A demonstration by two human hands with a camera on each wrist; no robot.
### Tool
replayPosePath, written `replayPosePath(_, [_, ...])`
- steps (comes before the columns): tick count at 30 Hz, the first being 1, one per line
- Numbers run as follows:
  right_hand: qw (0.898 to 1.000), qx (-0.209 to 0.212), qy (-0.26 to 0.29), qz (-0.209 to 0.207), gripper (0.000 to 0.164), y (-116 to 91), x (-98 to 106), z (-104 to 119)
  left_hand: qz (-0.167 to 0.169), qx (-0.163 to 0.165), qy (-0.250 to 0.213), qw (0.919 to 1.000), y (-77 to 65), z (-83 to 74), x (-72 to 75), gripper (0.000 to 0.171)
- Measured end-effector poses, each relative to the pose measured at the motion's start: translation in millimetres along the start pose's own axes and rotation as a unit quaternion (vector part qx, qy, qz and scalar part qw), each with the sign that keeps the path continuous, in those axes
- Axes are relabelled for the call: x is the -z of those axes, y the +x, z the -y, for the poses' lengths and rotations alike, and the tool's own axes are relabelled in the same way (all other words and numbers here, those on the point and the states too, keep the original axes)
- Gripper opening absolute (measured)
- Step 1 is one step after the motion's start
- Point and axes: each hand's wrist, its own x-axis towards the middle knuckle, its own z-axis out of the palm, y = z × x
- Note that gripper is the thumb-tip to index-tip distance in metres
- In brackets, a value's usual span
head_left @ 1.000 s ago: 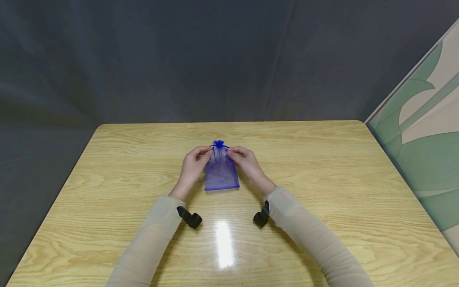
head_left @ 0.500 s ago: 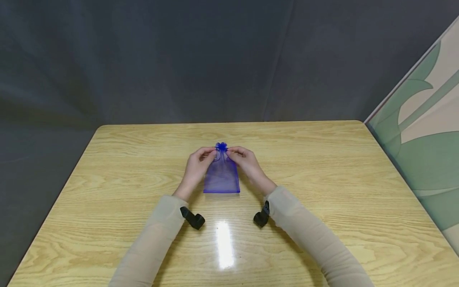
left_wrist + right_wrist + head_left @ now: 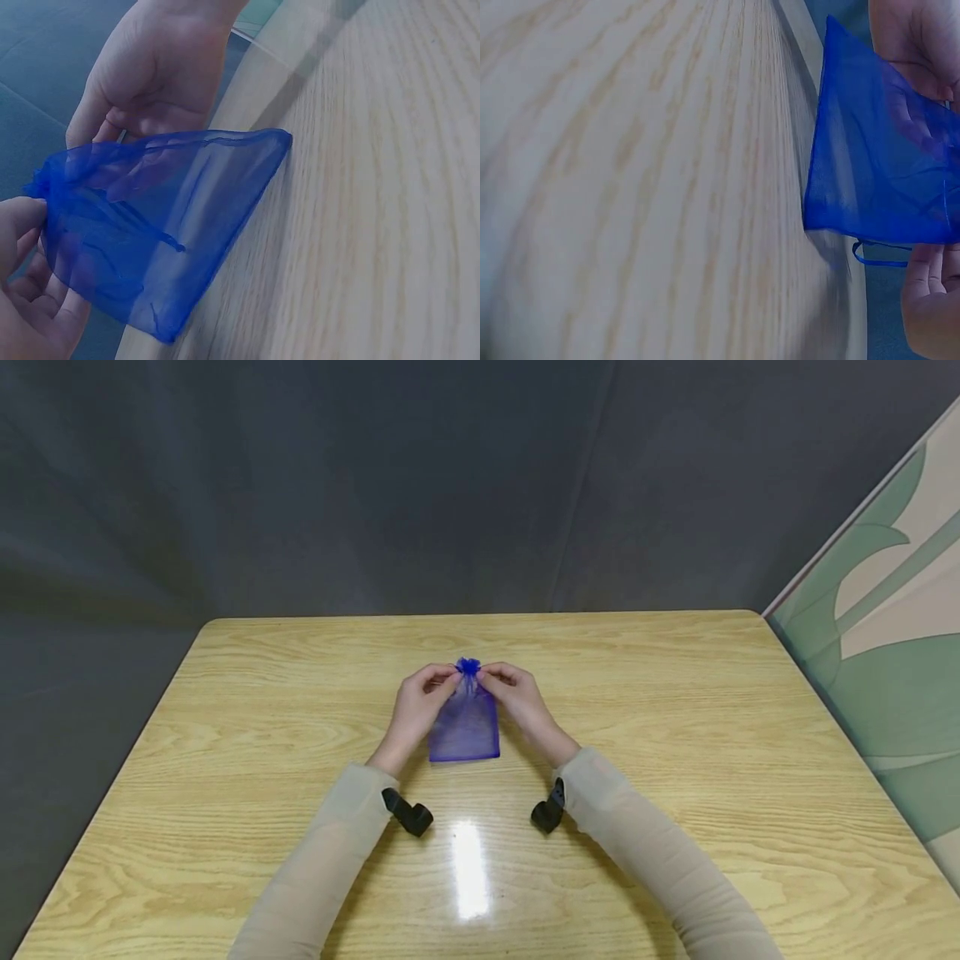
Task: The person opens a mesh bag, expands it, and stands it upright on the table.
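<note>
While both hands meet at the far end of the blue sheer pouch [image 3: 465,735], its gathered neck [image 3: 468,666] stands bunched into a small ruffle between them. The left hand [image 3: 417,706] pinches at the left of the neck with thumb and forefinger, and the right hand [image 3: 522,700] pinches at the right in the same way; whether each grasps cord, fabric or both, I cannot tell. The pouch spreads from the neck towards the near side, over the middle of the wooden table [image 3: 675,735], and whether its near hem touches the surface is unclear. From the left wrist, a drawstring [image 3: 169,240] shows against the translucent mesh, and from the right wrist a loop of ribbon [image 3: 877,261] hangs just beside the right hand.

The step in hand looks like working the drawn-up mouth, which seems largely closed. A next move there would likely call for a firm, even hold on both sides: a pull to left and right if the cords need tightening, or fingertips worked into the ruffle if the mouth must open.
</note>
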Motion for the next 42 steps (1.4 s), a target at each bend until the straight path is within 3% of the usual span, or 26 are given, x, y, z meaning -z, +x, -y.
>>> replayPosePath(16, [1.000, 0.026, 0.003, -0.015, 0.023, -0.7, -1.2, -0.7, -0.018, -0.009, -0.001, 0.9998, 2.3, 4.2, -0.9, 0.021])
replayPosePath(42, [0.999, 0.015, -0.013, -0.042, 0.019, 0.2, 1.3, -2.4, -0.029, 0.004, -0.004, 0.9996, 2.2, 0.1, -2.4, 0.023])
